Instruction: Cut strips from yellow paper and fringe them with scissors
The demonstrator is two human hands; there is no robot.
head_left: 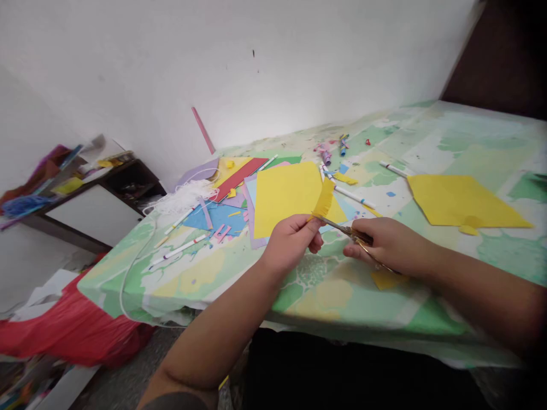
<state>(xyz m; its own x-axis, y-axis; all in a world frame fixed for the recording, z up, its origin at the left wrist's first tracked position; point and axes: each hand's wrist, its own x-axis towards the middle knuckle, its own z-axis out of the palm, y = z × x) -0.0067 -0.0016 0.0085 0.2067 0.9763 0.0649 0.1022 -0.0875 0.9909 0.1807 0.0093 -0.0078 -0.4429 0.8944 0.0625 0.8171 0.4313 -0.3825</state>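
Note:
My left hand (294, 239) pinches the lower end of a narrow yellow paper strip (325, 196), whose one edge is cut into a fringe. In my right hand (391, 245) is a pair of gold-handled scissors (356, 234), with the blades pointing left and meeting the strip close to my left fingertips. Whether the blades are apart cannot be made out. Behind the strip lies a large yellow sheet (286, 199), on top of lilac and light blue sheets. A small yellow paper piece (384, 279) rests below my right hand.
Another yellow sheet (461, 199) lies to the right beside a white marker (393, 168). On the left are tangled white string (188, 196), a red strip (237, 179), blue paper (231, 219) and several markers. Rolled paper pieces (325, 155) sit farther back. The patterned tablecloth (342, 310) hangs over the front edge.

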